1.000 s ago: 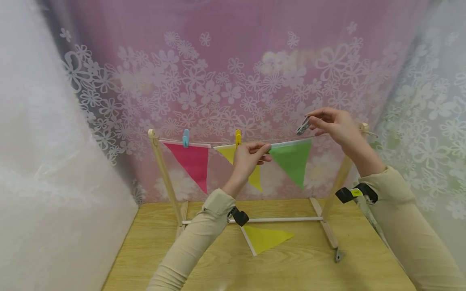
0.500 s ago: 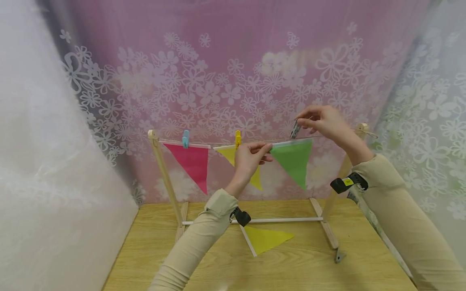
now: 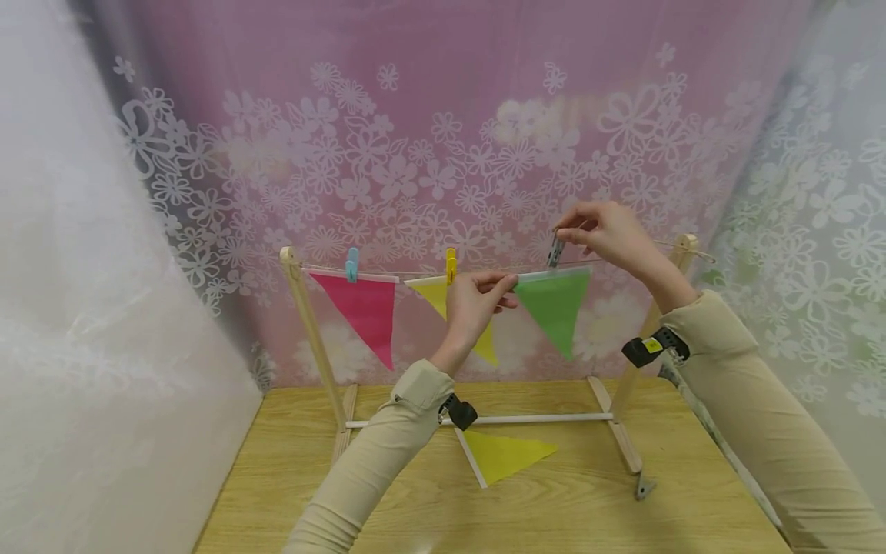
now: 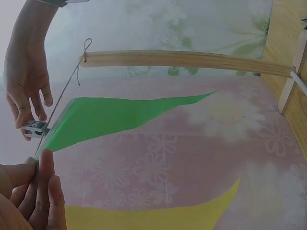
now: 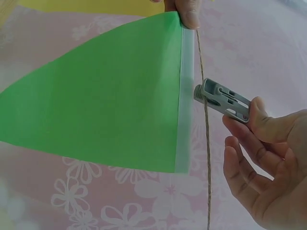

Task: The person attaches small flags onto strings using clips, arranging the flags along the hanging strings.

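My left hand (image 3: 474, 308) pinches the upper left corner of a green triangular flag (image 3: 554, 304) between thumb and finger. The flag's white top strip (image 5: 184, 100) lies just beside the twine (image 5: 207, 143). Above the strip, my right hand (image 3: 612, 235) pinches a grey clothespin (image 5: 225, 100) by its handle end. The pin's jaws reach the twine in the right wrist view; whether they touch the flag's strip I cannot tell. Left of my hands, a yellow flag (image 3: 429, 291) hangs under a yellow clothespin (image 3: 451, 263), partly hidden by my left hand. A pink flag (image 3: 363, 312) hangs from a blue clothespin (image 3: 352, 265).
Two wooden posts (image 3: 311, 338) carry the twine, joined low by a white rod (image 3: 547, 419). Another yellow flag (image 3: 508, 455) lies on the wooden table (image 3: 388, 515). A grey clothespin (image 3: 644, 486) sits by the right foot. A pink flowered curtain (image 3: 429, 92) hangs behind.
My right hand has moved left and down, bringing the grey clothespin from above the green flag's right side to the twine. My left hand has stayed at the flag's corner.
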The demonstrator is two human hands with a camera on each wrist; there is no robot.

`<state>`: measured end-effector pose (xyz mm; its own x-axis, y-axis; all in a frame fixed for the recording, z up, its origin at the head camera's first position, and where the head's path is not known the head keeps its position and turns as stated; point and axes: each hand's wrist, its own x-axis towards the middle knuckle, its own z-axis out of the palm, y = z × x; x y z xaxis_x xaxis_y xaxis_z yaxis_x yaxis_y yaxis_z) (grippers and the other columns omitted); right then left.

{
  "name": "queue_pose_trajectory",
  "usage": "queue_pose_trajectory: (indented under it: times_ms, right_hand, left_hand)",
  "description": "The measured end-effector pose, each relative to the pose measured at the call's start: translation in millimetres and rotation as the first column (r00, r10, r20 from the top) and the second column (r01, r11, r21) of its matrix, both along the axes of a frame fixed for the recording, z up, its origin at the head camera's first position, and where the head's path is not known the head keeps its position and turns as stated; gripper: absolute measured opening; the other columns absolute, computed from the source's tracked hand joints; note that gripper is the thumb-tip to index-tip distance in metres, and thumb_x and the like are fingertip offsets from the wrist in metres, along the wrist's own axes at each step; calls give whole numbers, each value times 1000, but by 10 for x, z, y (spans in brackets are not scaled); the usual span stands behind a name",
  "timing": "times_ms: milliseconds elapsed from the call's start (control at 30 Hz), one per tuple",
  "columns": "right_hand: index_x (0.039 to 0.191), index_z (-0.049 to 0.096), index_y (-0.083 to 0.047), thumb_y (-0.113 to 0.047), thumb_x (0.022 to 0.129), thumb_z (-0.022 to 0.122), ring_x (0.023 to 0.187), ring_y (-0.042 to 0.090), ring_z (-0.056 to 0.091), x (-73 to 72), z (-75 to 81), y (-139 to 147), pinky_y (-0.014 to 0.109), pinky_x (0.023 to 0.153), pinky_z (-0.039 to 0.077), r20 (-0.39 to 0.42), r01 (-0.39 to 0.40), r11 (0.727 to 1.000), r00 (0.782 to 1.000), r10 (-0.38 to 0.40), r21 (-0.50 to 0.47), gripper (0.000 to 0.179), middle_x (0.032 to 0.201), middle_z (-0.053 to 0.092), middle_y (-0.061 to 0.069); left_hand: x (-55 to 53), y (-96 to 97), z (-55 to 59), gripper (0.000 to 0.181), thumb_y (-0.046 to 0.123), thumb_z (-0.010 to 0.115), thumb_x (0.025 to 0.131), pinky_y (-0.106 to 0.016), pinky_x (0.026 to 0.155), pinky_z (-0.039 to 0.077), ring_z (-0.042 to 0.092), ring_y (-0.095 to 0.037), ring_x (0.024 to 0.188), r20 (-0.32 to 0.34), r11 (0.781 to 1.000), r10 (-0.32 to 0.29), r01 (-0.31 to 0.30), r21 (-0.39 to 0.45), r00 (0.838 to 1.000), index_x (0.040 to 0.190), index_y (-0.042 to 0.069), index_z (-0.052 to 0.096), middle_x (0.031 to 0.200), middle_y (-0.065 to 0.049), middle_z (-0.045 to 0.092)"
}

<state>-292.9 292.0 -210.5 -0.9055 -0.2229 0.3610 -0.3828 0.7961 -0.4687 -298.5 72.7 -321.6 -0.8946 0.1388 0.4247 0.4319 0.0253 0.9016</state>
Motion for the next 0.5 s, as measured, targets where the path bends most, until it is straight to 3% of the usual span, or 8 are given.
queue_pose_trajectory:
  times_ms: [200,367,500]
  right_hand:
    - [111,72,-3,-22,102,65,77,21,62,-9,-22,-13,41,69,56,26,-30,999,999,29,23,23,104,72,16]
    - [111,72,-4,-22,102,65,82,27,64,-6,-39,-16,42,70,57,40,-50,998,998,49,26,22,104,72,15]
    - [110,72,-4,-22,101,65,89,32,66,1,-54,-15,45,74,58,59,-56,998,997,54,24,21,103,72,15]
  left_hand:
    - [-6,-3,4,21,24,73,96,-32,65,62,74,-15,65,5,1000,6,-6,-1,1000,106,7,80,89,-19,76]
    - [-11,-5,8,22,24,72,96,-27,63,60,74,-16,66,0,1000,5,-5,-8,1000,106,6,80,89,-21,76]
    - [-17,-3,11,22,25,72,96,-27,63,61,73,-12,64,-8,1000,15,-15,-14,1000,107,8,80,84,-15,77]
